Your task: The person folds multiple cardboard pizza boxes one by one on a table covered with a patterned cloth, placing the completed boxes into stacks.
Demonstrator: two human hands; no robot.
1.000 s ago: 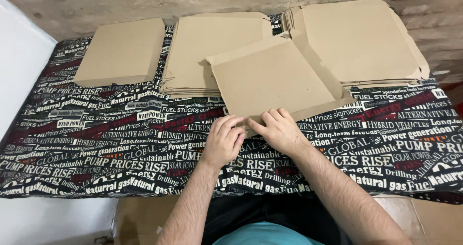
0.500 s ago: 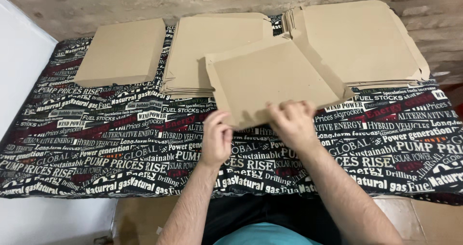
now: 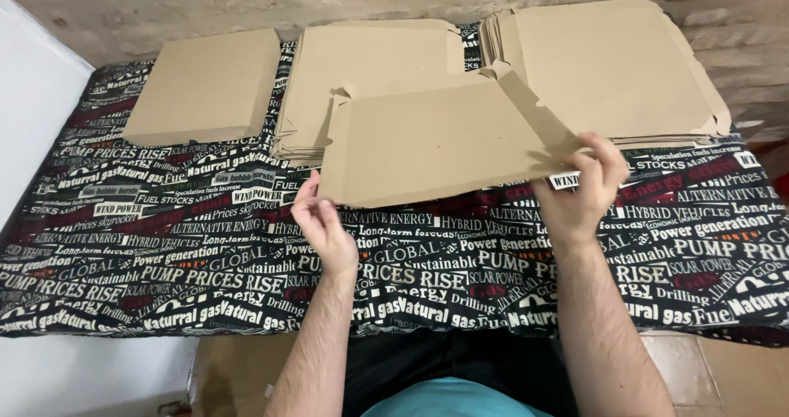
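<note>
A flat brown cardboard blank with side flaps is lifted off the table in front of me. My right hand pinches its near right corner. My left hand is at the near left corner, fingers curled under the edge and touching it. Behind the sheet lies a middle stack of folded cardboard, partly covered by it.
A thin cardboard stack lies at the far left and a larger stack of flat blanks at the far right. All rest on a table covered with a black cloth printed with lettering. A rough wall runs behind; a white surface borders the left.
Both hands have spread apart from the middle of the sheet's near edge to its corners. The cardboard sheet has been raised and pulled nearer to me.
</note>
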